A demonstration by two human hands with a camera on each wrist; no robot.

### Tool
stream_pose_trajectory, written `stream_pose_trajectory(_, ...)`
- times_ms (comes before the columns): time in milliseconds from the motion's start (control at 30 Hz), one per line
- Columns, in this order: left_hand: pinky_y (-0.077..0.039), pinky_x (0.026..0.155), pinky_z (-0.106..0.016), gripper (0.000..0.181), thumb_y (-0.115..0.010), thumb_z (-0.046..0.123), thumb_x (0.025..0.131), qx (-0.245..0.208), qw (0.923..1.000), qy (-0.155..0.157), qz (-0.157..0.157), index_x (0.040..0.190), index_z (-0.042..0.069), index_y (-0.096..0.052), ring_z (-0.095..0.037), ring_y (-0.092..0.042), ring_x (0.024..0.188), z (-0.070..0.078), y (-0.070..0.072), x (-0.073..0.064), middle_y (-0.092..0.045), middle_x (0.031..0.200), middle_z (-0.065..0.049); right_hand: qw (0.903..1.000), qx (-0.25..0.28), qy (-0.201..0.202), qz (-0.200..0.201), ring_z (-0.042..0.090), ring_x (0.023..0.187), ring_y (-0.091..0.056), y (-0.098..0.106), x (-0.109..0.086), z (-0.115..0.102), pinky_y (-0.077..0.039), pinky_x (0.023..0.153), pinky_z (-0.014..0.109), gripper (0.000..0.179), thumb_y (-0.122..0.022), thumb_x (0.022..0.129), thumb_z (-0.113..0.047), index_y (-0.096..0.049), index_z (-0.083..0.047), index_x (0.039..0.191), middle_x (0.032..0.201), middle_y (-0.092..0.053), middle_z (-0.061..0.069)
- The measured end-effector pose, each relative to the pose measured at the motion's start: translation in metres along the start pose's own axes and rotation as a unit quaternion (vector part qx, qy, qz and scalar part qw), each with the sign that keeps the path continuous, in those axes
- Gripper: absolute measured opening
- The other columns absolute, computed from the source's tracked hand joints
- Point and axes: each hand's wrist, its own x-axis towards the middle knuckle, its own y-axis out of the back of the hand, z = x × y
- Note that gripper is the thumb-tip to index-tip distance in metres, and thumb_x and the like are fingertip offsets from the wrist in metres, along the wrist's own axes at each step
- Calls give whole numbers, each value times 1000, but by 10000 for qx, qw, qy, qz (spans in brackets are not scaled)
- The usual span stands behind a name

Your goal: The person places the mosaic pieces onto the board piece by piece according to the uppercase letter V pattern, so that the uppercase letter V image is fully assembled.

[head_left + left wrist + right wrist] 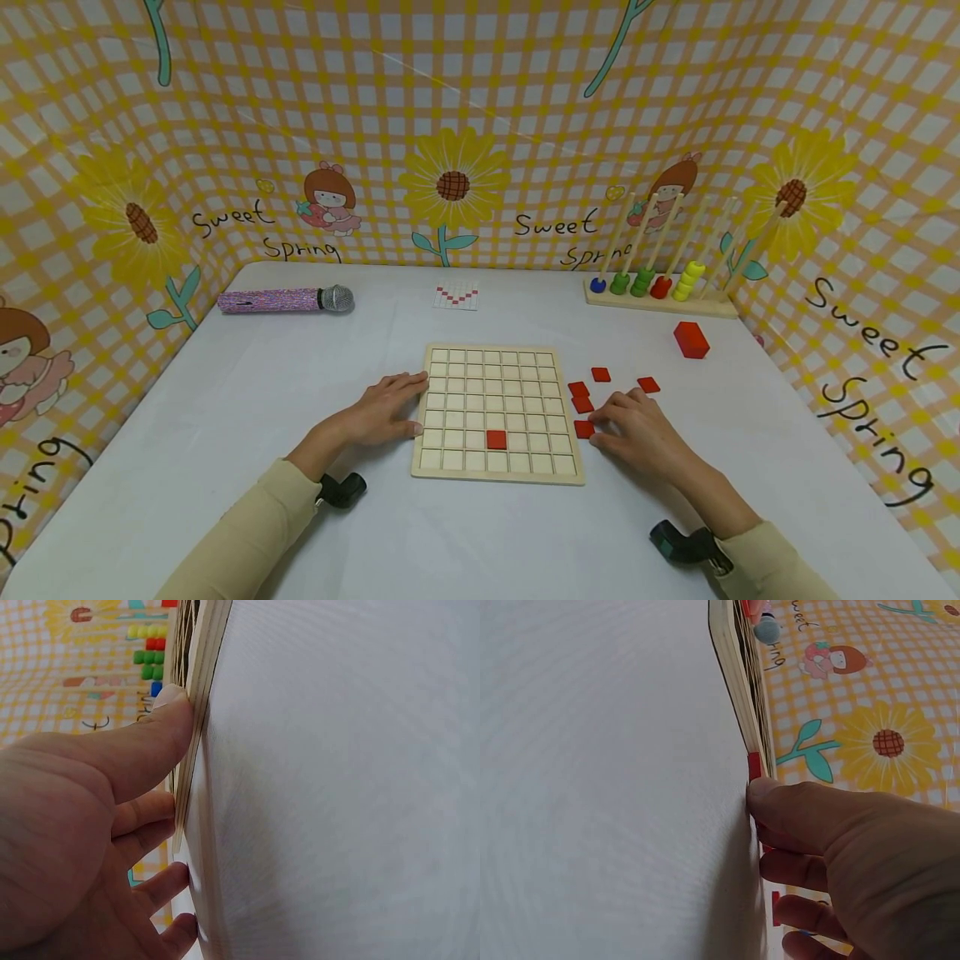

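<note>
A wooden grid board (495, 477) lies on the white table with a red square tile (497, 439) in one cell near its front. My left hand (378, 411) rests along the board's left side; its thumb and fingers touch the edge in the left wrist view. To the right of the board, my right hand (645, 429) pinches a red tile (754, 765) between thumb and forefinger, low at the table. Other red tiles (601, 375) lie loose around these fingers, one tile (648, 385) just beyond the knuckles.
A small pattern card (456, 296) with red squares lies behind the board. At the back left is a glittery microphone (285, 301). A bead abacus (660, 305) with upright rods stands at the back right, a red block (691, 340) in front. Patterned cloth walls surround the table.
</note>
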Motion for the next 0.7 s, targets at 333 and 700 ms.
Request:
stream_pose_trajectory(333,-22,109,-64,70,-63,28,90,0,10000,29,-3,146,2,-31,-42,-20,142,0,0,1,-26,156,-13,9999,88,-43,136,18,88,-48,2,0,0,-41,73,34,30,-82,70,-22,-73,-8,95,92,-68,4)
stream_pose_trajectory(700,-21,110,-63,70,-63,28,90,-8,10000,23,-11,146,1,-31,-42,-20,142,-1,-1,1,-25,156,-13,9991,331,7,272,17,90,-47,4,0,-4,-41,74,34,27,-82,70,-22,-73,-10,93,90,-66,1)
